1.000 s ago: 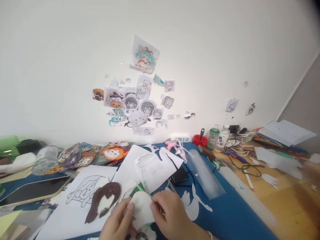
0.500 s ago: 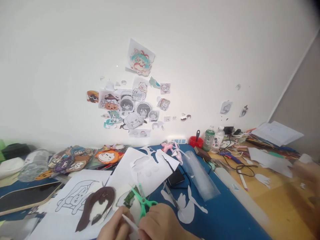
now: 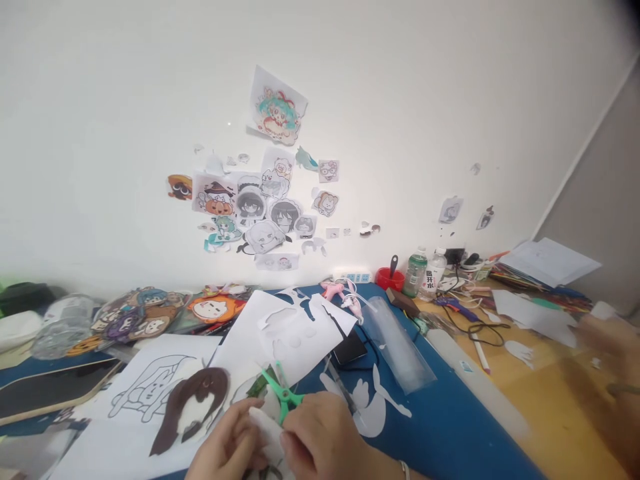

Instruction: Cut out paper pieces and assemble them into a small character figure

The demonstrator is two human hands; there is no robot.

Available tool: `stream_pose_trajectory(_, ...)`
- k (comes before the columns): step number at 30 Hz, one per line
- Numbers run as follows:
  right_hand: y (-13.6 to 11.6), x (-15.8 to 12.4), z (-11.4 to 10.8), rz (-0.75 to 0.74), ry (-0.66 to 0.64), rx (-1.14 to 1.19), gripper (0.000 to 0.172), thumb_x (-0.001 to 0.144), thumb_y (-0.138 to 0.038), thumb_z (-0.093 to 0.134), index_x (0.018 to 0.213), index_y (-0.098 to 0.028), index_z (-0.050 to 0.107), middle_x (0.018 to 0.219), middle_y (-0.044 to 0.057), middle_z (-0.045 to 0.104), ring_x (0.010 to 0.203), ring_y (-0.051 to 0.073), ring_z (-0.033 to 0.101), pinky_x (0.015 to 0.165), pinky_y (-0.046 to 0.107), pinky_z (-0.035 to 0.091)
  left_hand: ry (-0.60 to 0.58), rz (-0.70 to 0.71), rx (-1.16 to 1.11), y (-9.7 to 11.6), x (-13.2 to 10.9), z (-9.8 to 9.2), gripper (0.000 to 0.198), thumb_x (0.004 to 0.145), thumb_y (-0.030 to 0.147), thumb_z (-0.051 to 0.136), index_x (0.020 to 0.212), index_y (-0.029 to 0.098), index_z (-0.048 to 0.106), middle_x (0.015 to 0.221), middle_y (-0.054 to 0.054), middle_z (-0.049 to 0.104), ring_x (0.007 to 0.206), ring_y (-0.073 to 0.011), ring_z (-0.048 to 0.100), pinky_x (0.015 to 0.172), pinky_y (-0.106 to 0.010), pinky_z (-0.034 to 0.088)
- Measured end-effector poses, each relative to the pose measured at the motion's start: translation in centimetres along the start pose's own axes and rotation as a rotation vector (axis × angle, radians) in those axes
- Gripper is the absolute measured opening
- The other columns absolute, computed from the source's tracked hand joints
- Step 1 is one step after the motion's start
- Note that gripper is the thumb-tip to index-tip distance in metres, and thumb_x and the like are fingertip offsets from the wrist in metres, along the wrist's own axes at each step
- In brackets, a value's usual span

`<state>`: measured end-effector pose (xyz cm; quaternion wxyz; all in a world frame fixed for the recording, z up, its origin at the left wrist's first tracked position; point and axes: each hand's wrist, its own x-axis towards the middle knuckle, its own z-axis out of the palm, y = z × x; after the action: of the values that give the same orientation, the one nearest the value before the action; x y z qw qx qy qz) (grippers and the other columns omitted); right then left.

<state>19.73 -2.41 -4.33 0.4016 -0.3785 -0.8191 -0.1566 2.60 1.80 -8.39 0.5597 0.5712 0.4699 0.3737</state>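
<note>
At the bottom centre my left hand point(image 3: 233, 437) has its fingers closed on a white piece of paper point(image 3: 270, 433). My right hand point(image 3: 320, 430) pinches the same piece from the other side. Green scissors point(image 3: 285, 395) show just beyond the fingers, their handles partly hidden behind my right hand. Left of my hands, a dark brown hair-shaped cutout point(image 3: 173, 407) lies over a white sheet with a line drawing point(image 3: 150, 387). A large white sheet with cut-out holes point(image 3: 295, 337) lies behind the scissors. White paper scraps point(image 3: 373, 413) rest on the blue mat right of my right hand.
A clear plastic roll point(image 3: 397, 343), a black device point(image 3: 349, 350) and a pink glue gun point(image 3: 335, 290) lie on the blue mat point(image 3: 440, 413). Bottles point(image 3: 416, 272) and a red bowl point(image 3: 390, 278) stand by the wall. Another person's blurred hand point(image 3: 607, 340) is at right.
My hands have shifted slightly, and the white piece between them now shows broader and more upright. My right hand covers more of the scissors' handles. The view has tilted slightly.
</note>
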Motion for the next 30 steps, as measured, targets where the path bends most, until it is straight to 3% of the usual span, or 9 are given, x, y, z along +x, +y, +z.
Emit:
stream_pose_trajectory(2,-0.1,0.0,-0.1,-0.042,-0.012,0.026,0.029,0.088,-0.02,0.025,0.066,-0.02,0.044,0.052,0.001,0.051,0.048,0.014,0.046,0.046,0.027,0.029,0.02,-0.026,0.053,0.2,0.1,-0.1,0.042,0.068,0.048,0.055,0.098,0.019,0.051,0.054,0.005,0.056,0.046,-0.0155,0.053,0.048,-0.026,0.043)
stream_pose_trajectory(4,-0.2,-0.1,-0.2,-0.07,-0.038,0.055,0.028,0.089,-0.02,0.025,0.068,-0.019,0.044,0.053,0.0,0.052,0.048,0.014,0.046,0.046,0.026,0.029,0.016,-0.011,0.159,0.5,0.0,-0.2,0.032,0.071,0.051,0.049,0.075,0.019,0.053,0.042,0.008,0.044,0.037,-0.012,0.041,0.041,-0.023,0.034)
stream_pose_trajectory(7,-0.3,-0.4,-0.2,-0.024,-0.087,0.059,0.027,0.089,-0.021,0.028,0.07,-0.019,0.046,0.054,0.0,0.053,0.049,0.014,0.047,0.047,0.026,0.029,-0.002,0.057,0.265,1.5,-0.4,-0.2,0.039,0.078,0.049,0.038,0.05,0.022,0.037,0.034,0.008,0.033,0.036,-0.0105,0.033,0.043,-0.022,0.031)
stream_pose_trajectory(11,0.0,-0.8,0.2,0.153,-0.203,0.077,0.022,0.087,-0.024,0.033,0.076,-0.019,0.051,0.061,0.002,0.056,0.056,0.016,0.051,0.05,0.025,0.03,0.133,0.238,0.429,2.9,-1.4,0.4,0.034,0.078,0.043,0.04,0.052,0.022,0.038,0.048,0.005,0.038,0.048,-0.0126,0.039,0.047,-0.022,0.031)
stream_pose_trajectory(14,0.0,-1.0,0.5,0.216,-0.235,0.214,0.024,0.089,-0.026,0.033,0.079,-0.019,0.054,0.065,0.003,0.058,0.061,0.016,0.054,0.055,0.024,0.035,0.157,0.355,0.542,3.4,-2.2,0.9,0.029,0.079,0.037,0.042,0.054,0.021,0.041,0.053,0.003,0.041,0.052,-0.0133,0.041,0.049,-0.022,0.033)
stream_pose_trajectory(19,-0.1,-0.9,0.5,0.423,-0.161,0.429,0.029,0.09,-0.028,0.035,0.07,-0.017,0.053,0.06,0.001,0.055,0.056,0.013,0.052,0.053,0.022,0.037,0.118,0.333,0.464,3.8,-3.0,1.1,0.032,0.082,0.037,0.041,0.055,0.021,0.048,0.055,0.0,0.051,0.054,-0.0143,0.05,0.052,-0.022,0.039)
stream_pose_trajectory(25,0.5,-0.2,-0.3,0.756,-0.061,0.65,0.029,0.088,-0.034,0.041,0.076,-0.015,0.059,0.06,0.001,0.057,0.057,0.014,0.053,0.052,0.022,0.041,0.082,0.267,0.297,4.0,-2.7,0.7,0.033,0.085,0.037,0.037,0.061,0.02,0.051,0.06,-0.001,0.058,0.055,-0.0151,0.056,0.058,-0.025,0.045)
stream_pose_trajectory(27,0.7,-0.1,-0.3,0.81,-0.075,0.697,0.031,0.088,-0.037,0.041,0.077,-0.015,0.06,0.064,0.002,0.059,0.061,0.015,0.054,0.054,0.022,0.042,0.104,0.295,0.273,4.0,-2.6,0.6,0.032,0.085,0.037,0.037,0.063,0.02,0.052,0.061,-0.002,0.059,0.055,-0.0151,0.056,0.057,-0.026,0.046)
stream_pose_trajectory(30,1.1,-0.3,0.0,0.817,-0.091,0.685,0.032,0.088,-0.038,0.042,0.082,-0.014,0.062,0.07,0.004,0.062,0.064,0.016,0.055,0.056,0.023,0.042,0.145,0.39,0.337,4.0,-2.9,0.5,0.03,0.084,0.038,0.04,0.068,0.02,0.057,0.084,-0.008,0.064,0.067,-0.0175,0.059,0.056,-0.026,0.047)
